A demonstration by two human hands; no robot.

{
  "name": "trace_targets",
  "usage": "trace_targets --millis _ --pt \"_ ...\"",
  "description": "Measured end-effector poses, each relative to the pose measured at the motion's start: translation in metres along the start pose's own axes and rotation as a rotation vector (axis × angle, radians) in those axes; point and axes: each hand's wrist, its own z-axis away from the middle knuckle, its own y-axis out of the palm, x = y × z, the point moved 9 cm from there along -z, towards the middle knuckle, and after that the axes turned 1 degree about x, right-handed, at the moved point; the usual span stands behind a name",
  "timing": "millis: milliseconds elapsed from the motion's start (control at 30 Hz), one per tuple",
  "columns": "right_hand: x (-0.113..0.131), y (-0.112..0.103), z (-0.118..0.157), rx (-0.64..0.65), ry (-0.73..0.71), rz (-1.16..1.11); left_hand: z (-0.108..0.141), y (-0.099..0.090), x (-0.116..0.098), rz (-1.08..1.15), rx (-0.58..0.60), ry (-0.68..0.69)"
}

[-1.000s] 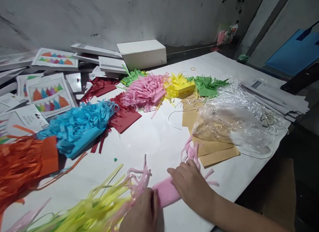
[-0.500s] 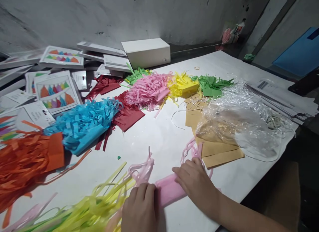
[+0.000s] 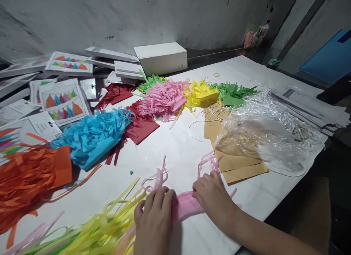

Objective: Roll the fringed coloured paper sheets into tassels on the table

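Observation:
A pink tissue-paper tassel stretches between my two hands, its plain middle band showing and cut fringe sticking out past both. My left hand grips the band's left end with curled fingers. On its right end, my right hand is closed, the thumb side toward the middle. Both hands rest low over the white tabletop. Beside my left hand lies a heap of yellow and green paper strips. Brown paper pieces lie just beyond my right hand. The fingertips are partly hidden behind the hands.
Fringed bundles in orange, blue, red, pink, yellow and green arc across the table. Printed packages and a white box stand behind. Clear plastic wrap lies right.
Both hands have lifted slightly, and the left has shifted a little away from me. The pink band now bends in a shallow curve between them, where it lay flatter before.

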Motion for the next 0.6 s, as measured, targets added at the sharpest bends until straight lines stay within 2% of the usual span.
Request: trace_targets --millis 133,267,433,600 --pt "0.006 -0.007 -0.001 -0.021 -0.066 0.036 -0.005 0.012 0.002 0.072 0.066 0.108" --pt "0.019 -0.015 0.005 -0.061 -0.253 0.055 -0.008 0.010 0.001 0.107 0.030 0.164" --pt "0.014 -0.007 0.007 0.002 -0.248 0.060 -0.001 0.008 0.000 0.152 -0.015 0.254" --pt "0.019 -0.009 0.011 -0.008 -0.350 0.061 0.006 0.001 -0.002 0.210 -0.038 0.303"
